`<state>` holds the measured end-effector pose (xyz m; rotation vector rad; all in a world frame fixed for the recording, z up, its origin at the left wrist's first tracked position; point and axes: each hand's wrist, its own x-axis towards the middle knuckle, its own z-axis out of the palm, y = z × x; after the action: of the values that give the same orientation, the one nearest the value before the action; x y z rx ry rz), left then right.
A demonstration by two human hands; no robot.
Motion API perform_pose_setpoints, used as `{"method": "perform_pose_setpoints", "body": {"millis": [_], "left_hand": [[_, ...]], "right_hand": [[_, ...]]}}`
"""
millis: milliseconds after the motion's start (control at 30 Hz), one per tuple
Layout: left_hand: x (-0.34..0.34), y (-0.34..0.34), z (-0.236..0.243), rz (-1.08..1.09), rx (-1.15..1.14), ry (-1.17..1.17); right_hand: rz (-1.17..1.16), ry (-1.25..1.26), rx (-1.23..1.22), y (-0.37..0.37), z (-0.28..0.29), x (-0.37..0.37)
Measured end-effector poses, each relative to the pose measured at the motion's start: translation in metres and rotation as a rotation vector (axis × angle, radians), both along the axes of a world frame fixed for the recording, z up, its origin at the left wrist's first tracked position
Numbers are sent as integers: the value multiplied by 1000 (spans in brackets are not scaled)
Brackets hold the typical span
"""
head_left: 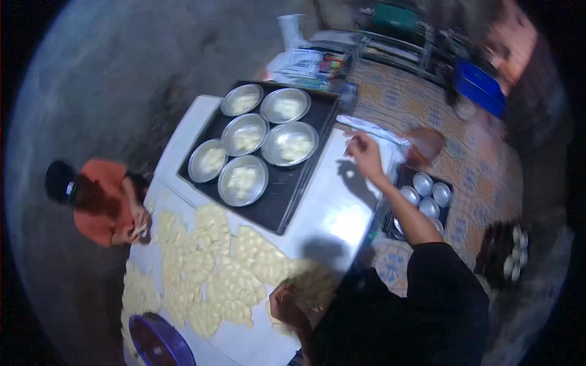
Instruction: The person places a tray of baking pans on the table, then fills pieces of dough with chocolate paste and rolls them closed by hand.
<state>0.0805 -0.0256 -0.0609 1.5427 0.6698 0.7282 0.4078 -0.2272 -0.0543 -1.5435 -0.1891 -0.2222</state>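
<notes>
My right hand (pixel 365 155) is stretched out over the white table (pixel 332 198), to the right of a dark tray. Its fingers are spread and bent, with nothing visible between them. A crumpled white plastic sheet (pixel 378 132) lies beside it at the table edge. Low in the view, my left hand (pixel 287 305) is curled at the near edge of the flattened, lumpy pale dough (pixel 235 280); what its fingers hold, if anything, is hidden. On the dark tray (pixel 282 189) stand several round metal pans (pixel 243 181), each with pale dough pieces inside.
A person in an orange shirt (pixel 101 204) works with both hands at the table's left edge. A purple basin (pixel 160 341) stands at the lower left. More metal pans (pixel 429 207) sit in a tray on the right. A blue crate (pixel 480 87) lies beyond the patterned floor (pixel 390 91).
</notes>
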Motion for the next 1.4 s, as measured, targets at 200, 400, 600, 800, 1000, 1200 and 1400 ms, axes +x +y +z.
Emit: {"method": "perform_pose_setpoints", "body": {"millis": [200,400,600,800,1000,1200,1400], "left_hand": [[1,-74,-10,-597,33,129],[3,-184,-71,-1115,-10,182],[1,-236,-186,-1495,369,182],[37,-291,-326,-1328,-253,651],[125,-367,-558,-1102,-291,717],[227,-332,-746,-1067,674,870],[228,-391,-703,-895,746,1044]], "right_hand": [[-182,355,-16,-92,-99,-210],[-499,673,-334,-197,-141,-399],[-516,628,52,-271,-297,-439],[-523,721,716,-429,-564,-428],[-1025,904,320,-575,-716,-417],[-760,870,-284,-565,-731,-284],[-549,1250,-569,-594,-683,-291]]}}
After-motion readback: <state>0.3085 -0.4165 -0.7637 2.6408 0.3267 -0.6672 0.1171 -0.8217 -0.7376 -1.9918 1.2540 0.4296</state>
